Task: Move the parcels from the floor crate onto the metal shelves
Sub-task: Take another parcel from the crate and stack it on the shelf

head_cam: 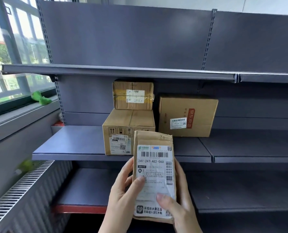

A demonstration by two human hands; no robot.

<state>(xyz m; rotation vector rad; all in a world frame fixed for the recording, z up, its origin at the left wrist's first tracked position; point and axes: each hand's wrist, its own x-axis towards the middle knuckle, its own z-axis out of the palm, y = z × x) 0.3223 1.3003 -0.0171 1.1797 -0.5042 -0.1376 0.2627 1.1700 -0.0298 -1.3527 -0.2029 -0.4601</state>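
Left hand (123, 194) and right hand (178, 204) raised, fingers seemingly curled.

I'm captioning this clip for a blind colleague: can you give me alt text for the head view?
Two hands, left hand and right hand, hold a flat brown paper parcel with a white shipping label upright before grey metal shelves. On the middle shelf sit three brown cardboard boxes: a small one stacked on a larger one, another beside them.

one view only: my head camera, facing forward and slightly down, close to metal shelves (119, 143), window (9, 52) at left.
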